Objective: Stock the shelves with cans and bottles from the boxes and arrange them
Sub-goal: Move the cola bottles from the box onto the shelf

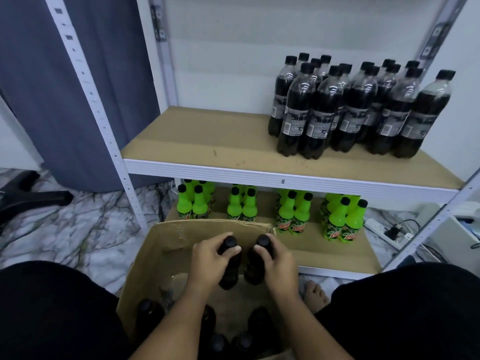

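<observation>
Left hand [211,258]: gripped the neck of a dark bottle [230,271] over the cardboard box [145,271].
Right hand [275,259]: gripped a second dark bottle [255,268], seemingly alike.

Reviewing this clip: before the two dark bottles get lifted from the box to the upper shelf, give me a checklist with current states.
1. Left hand grips the left dark bottle near its cap: ok.
2. Right hand grips the right dark bottle near its cap: ok.
3. Both bottles capped: ok.
4. Free room on the upper shelf left of the dark bottle group: ok.
5. Cardboard box flap clear of the lift path: cannot tell.
6. Green bottles on the lower shelf standing upright: ok.
</observation>
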A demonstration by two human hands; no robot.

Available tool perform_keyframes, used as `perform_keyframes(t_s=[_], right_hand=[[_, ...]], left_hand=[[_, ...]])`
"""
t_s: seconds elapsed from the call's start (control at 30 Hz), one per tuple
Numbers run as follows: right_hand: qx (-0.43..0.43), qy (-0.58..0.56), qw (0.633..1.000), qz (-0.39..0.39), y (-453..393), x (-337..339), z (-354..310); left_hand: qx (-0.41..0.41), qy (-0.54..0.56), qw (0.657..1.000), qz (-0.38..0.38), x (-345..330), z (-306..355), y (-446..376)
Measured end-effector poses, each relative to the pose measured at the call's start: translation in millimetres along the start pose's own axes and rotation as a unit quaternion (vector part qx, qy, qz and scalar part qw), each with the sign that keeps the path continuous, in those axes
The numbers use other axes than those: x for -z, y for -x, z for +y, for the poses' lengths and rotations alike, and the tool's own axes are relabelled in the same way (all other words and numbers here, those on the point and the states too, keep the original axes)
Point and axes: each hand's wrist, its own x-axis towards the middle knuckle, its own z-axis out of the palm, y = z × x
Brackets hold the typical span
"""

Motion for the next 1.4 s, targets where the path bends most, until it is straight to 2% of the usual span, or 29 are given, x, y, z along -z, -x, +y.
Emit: perform_keyframes(t_s=[0.2, 0.43, 0.63, 0.87, 1.1, 1.4], right_hand=[[0.105, -0.045, 0.992, 0.044, -48, 46, -56], [0.162, -0.089, 0.981, 0.066, -93, 109, -114], [0.193, -0.094, 0.973, 0.090, -115, 176, -147], [0.180, -0.098, 0.970, 0.135, -148, 253, -155], [0.197, -0.071, 0.968, 0.136, -185, 301, -162], [0.172, -0.086, 0.976, 0.103, -225, 319, -136]], left_hand=[[-0.069, 0.059, 0.996, -0.028, 12, 78, -46], [-0.150, 0.092, 0.984, -0.032, 9, 175, -81], [-0.184, 0.094, 0.978, -0.029, -15, 250, -96], [-0.241, 0.084, 0.966, -0.040, -54, 335, -108], [-0.253, 0.079, 0.963, -0.055, -93, 376, -128], [-0.236, 0.087, 0.966, -0.053, -136, 387, -150]])
